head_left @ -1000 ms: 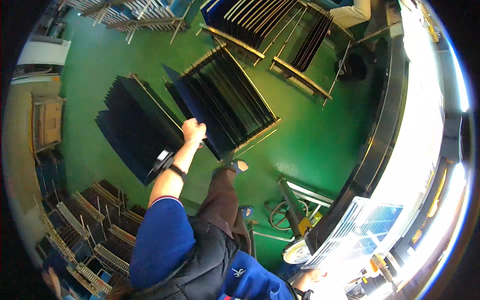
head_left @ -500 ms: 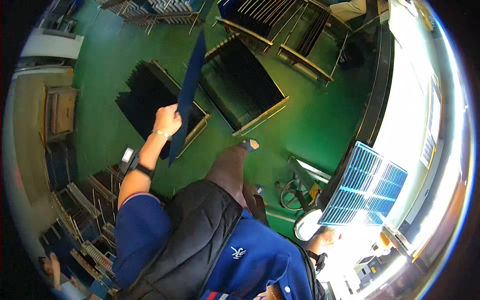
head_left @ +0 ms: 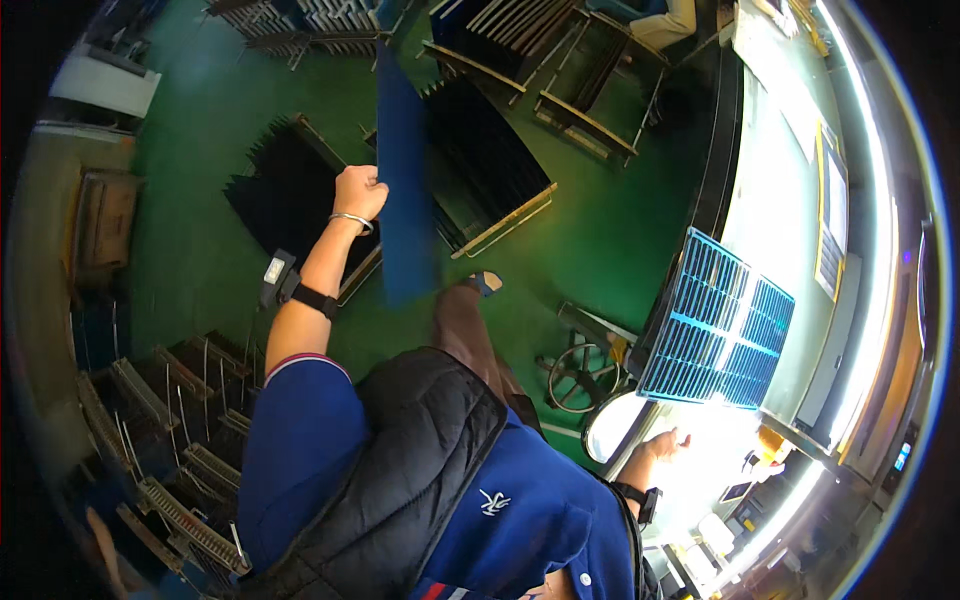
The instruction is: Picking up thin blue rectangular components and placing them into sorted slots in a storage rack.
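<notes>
In my left hand (head_left: 360, 192) is the edge of a thin, flat blue panel (head_left: 405, 190), gripped with closed fingers and held upright over the floor. It hides part of the racks behind it, and its lower end is blurred. On the right, my right hand (head_left: 660, 452) reaches over the brightly lit bench (head_left: 765, 210), fingers apart and holding nothing I can see. Just beyond it lies a blue panel with rows of slots (head_left: 715, 325), at the bench's near edge and apart from my fingers. A round white disc-shaped thing (head_left: 612, 427) is beside my right wrist.
Two floor racks of dark panels (head_left: 290, 190) (head_left: 490, 150) stand ahead on the green floor. More racks (head_left: 500, 40) are farther off, where another person's leg (head_left: 665, 25) shows. A spoked handwheel (head_left: 582, 378) sits below the bench. Slotted racks (head_left: 190, 500) fill the lower left.
My left hand has moved up and right with the panel, which now turns more of its face toward me. My right hand is slightly higher in view. The whole view has shifted a little.
</notes>
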A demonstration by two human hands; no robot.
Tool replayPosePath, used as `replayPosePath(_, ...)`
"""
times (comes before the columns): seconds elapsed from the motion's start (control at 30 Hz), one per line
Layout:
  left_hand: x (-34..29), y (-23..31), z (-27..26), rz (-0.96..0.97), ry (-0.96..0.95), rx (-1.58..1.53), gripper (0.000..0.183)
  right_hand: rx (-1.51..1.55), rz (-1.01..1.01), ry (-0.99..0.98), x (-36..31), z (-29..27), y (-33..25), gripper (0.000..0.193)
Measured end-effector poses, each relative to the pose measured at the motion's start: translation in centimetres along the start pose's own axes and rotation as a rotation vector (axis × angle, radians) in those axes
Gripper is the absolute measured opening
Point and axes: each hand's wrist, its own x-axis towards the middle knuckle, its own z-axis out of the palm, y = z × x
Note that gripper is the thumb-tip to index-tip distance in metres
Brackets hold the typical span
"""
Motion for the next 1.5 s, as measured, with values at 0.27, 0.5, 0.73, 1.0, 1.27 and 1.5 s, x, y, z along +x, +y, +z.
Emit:
replayPosePath(0.27,-10.9,18.2,2.0,0.133,-0.078,-1.169,0.014,0.367,-0.161,0.031,-3.0,-5.3,-6.0,0.041)
replayPosePath(0.5,-25.8,30.5,11.8,0.03,-1.191,-1.338,0.022,1.245,0.137,-1.0,-13.0,-10.6,-13.7,0.06)
replayPosePath(0.73,-40.8,29.2,15.6,-0.045,-1.849,-0.989,0.023,1.746,0.119,-0.42,-13.9,-18.6,-11.3,0.035)
replayPosePath(1.0,-35.4,22.7,23.0,1.011,-2.232,0.122,0.036,1.664,0.499,0.329,-20.0,-25.4,6.8,0.026)
replayPosePath(1.27,-24.4,21.3,26.3,-0.442,-1.686,-0.052,0.04,1.737,0.819,0.348,-25.0,-23.6,15.5,0.027)
replayPosePath(1.5,-25.6,22.4,28.5,-0.265,-1.563,-0.111,0.022,1.614,0.82,0.35,-23.4,-22.9,15.6,0.021)
